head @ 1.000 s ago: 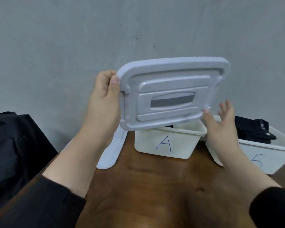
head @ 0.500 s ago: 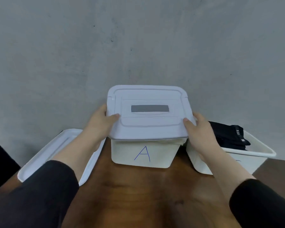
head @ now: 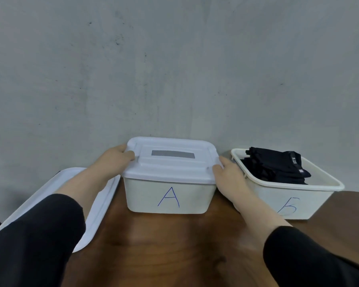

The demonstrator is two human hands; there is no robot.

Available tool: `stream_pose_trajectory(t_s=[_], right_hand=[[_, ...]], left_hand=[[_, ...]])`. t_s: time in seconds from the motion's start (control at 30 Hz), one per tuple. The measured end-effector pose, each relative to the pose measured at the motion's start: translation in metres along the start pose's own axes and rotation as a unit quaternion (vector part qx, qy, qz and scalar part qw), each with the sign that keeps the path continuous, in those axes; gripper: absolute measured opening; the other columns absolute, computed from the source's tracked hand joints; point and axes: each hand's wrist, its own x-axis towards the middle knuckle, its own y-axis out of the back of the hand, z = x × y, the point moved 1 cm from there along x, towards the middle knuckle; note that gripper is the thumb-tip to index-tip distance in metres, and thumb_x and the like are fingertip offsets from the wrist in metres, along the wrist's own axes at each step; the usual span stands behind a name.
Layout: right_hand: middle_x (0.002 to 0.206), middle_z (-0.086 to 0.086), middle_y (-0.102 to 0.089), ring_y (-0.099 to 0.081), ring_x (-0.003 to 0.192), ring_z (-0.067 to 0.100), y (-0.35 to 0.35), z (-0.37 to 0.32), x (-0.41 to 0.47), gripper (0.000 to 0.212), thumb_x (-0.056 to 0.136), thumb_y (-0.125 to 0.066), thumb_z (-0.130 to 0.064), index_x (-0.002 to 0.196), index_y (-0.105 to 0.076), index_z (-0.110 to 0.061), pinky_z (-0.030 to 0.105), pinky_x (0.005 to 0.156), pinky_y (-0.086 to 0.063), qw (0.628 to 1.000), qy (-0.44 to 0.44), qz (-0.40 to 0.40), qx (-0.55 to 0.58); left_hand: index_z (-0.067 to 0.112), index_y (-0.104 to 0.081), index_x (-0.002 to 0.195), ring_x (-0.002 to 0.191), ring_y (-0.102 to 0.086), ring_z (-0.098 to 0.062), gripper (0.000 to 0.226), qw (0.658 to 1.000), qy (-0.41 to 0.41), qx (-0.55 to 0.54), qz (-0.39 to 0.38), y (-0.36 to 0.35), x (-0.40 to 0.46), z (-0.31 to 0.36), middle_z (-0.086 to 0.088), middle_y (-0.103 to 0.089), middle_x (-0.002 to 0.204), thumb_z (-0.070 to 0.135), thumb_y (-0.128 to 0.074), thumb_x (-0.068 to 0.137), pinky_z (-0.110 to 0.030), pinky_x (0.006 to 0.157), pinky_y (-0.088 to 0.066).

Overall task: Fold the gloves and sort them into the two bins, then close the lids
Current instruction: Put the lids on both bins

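Observation:
A white bin marked A (head: 168, 195) stands on the wooden table against the wall, with a white lid (head: 172, 164) lying flat on top of it. My left hand (head: 116, 160) grips the lid's left edge, thumb on top. My right hand (head: 230, 172) grips its right edge the same way. To the right stands the open white bin marked B (head: 288, 195), holding folded black gloves (head: 278, 164). The contents of bin A are hidden under the lid.
A second white lid (head: 100, 204) lies flat on the table to the left, partly under my left forearm. The grey wall stands right behind both bins. Brown table surface (head: 164, 245) lies in front of them.
The lid went from held up and tilted in the air to lying flat on bin A. My right hand, first open near it, now grips its right edge.

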Motion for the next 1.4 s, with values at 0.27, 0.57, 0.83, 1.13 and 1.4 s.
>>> stream_pose_trajectory(t_s=[0.27, 0.57, 0.83, 1.13, 1.4], right_hand=[[0.087, 0.010, -0.054, -0.050, 0.076, 0.025, 0.004, -0.008, 0.012, 0.023, 0.104, -0.037, -0.021, 0.098, -0.055, -0.008, 0.032, 0.061, -0.039, 0.992, -0.020, -0.019, -0.120], [0.121, 0.002, -0.058, -0.059, 0.102, 0.020, 0.005, 0.009, 0.004, 0.049, 0.091, -0.057, -0.034, 0.135, -0.050, -0.014, 0.037, 0.086, -0.054, 0.981, -0.126, -0.033, 0.144], [0.120, 0.002, -0.062, -0.060, 0.105, 0.024, -0.001, 0.010, -0.002, 0.037, 0.092, -0.061, -0.024, 0.126, -0.057, -0.009, 0.041, 0.092, -0.053, 0.974, -0.109, 0.024, 0.197], [0.072, 0.005, -0.043, -0.038, 0.064, 0.020, -0.001, 0.005, 0.006, 0.020, 0.098, -0.049, -0.017, 0.080, -0.051, -0.008, 0.031, 0.056, -0.028, 0.996, -0.050, 0.032, 0.071], [0.129, 0.001, -0.064, -0.057, 0.119, 0.019, -0.001, -0.009, -0.020, 0.035, 0.103, -0.054, -0.020, 0.136, -0.060, -0.013, 0.026, 0.100, -0.043, 0.985, 0.111, 0.133, -0.027]], left_hand=[[0.033, -0.040, 0.149, 0.113, -0.052, -0.025, 0.050, 0.998, 0.043, 0.028, -0.034, 0.011, -0.004, 0.002, 0.005, -0.049, 0.130, 0.036, -0.049, 0.100, -0.045, 0.096, -0.045], [0.035, -0.026, 0.155, 0.098, -0.063, -0.026, 0.065, 0.995, 0.076, -0.056, -0.036, 0.014, -0.010, -0.006, 0.005, -0.052, 0.134, 0.031, -0.057, 0.098, -0.048, 0.083, -0.060], [0.014, -0.042, 0.143, 0.115, -0.057, -0.027, 0.054, 0.996, 0.030, -0.075, 0.035, 0.002, -0.004, -0.016, -0.002, -0.051, 0.137, 0.025, -0.065, 0.095, -0.041, 0.091, -0.054], [0.013, -0.062, 0.119, 0.098, -0.062, -0.023, 0.024, 0.996, -0.014, -0.079, 0.036, -0.002, 0.004, -0.023, -0.005, -0.066, 0.110, 0.022, -0.059, 0.097, -0.034, 0.080, -0.050], [0.015, -0.036, 0.152, 0.135, -0.048, -0.026, 0.054, 0.989, -0.053, -0.026, 0.133, -0.001, -0.010, -0.021, -0.004, -0.049, 0.149, 0.035, -0.049, 0.104, -0.037, 0.106, -0.040]])
